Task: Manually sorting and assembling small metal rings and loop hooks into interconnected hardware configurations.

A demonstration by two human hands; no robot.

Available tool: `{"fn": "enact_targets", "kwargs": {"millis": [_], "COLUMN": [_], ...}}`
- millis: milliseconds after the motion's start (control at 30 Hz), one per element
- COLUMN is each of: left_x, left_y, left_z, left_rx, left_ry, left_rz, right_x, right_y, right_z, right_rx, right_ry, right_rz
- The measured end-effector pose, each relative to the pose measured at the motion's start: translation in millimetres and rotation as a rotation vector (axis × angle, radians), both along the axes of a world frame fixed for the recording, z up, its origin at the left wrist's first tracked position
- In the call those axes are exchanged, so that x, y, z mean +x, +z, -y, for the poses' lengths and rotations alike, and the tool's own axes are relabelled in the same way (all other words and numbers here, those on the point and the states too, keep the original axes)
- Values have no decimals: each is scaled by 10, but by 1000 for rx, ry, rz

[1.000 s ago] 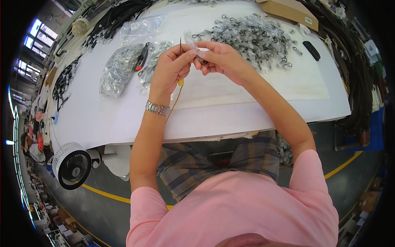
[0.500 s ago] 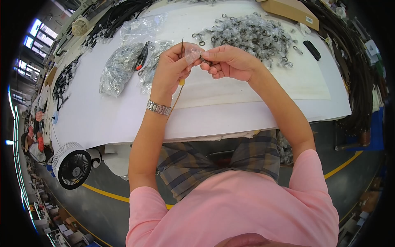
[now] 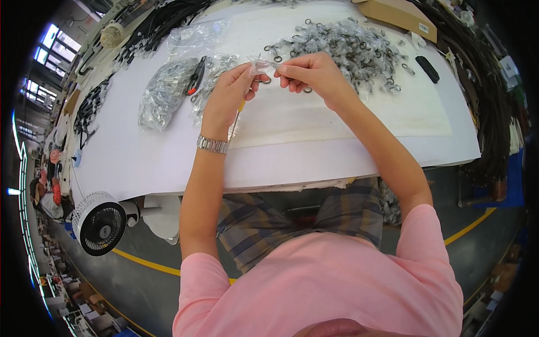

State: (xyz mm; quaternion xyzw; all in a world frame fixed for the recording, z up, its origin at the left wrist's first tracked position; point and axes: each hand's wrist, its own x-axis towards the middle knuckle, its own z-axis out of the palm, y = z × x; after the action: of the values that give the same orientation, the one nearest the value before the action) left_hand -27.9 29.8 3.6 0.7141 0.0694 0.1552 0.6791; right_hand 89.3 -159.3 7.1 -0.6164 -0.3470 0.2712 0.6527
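A small clear plastic wrapper (image 3: 261, 67) is stretched between my two hands above the table. My left hand (image 3: 227, 95), with a metal watch on its wrist, pinches the wrapper's left side. A thin tool with a yellow part (image 3: 241, 105) is tucked in the same hand, its far end hidden. My right hand (image 3: 315, 77) is closed on the wrapper's right end; whether a metal piece is also between its fingertips I cannot make out. A dark ring (image 3: 266, 81) shows beside my left fingertips. Beyond my right hand lies a pile of plastic-wrapped metal rings (image 3: 359, 50).
A bulging clear bag of metal parts (image 3: 165, 95) lies left, beside red-and-black cutters (image 3: 196, 76). A black oblong object (image 3: 428, 69) and a cardboard box (image 3: 398, 17) are at right. Dark straps (image 3: 160, 25) line the far edge. A fan (image 3: 101, 224) stands at lower left.
My hands have drawn apart, stretching the wrapper between them. The yellow-ended tool has tilted lower in my left hand. Dark rings now show beside the fingers of both hands.
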Motion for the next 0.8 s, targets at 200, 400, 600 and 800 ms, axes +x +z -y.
{"fn": "enact_targets", "kwargs": {"millis": [200,400,600,800], "left_x": [-82,-35,-30,-1], "left_y": [111,28,-49,-19], "left_z": [180,267,340,211], "left_rx": [120,323,590,438], "left_ry": [-184,-79,163,90], "left_rz": [51,-1,112,50], "right_x": [-49,-170,-276,-49], "right_y": [-34,-75,-24,-178], "right_z": [-56,-93,-101,-123], "right_rx": [-71,-92,-65,103], "right_ry": [-105,-226,-232,-127], "right_rz": [178,314,353,-102]}}
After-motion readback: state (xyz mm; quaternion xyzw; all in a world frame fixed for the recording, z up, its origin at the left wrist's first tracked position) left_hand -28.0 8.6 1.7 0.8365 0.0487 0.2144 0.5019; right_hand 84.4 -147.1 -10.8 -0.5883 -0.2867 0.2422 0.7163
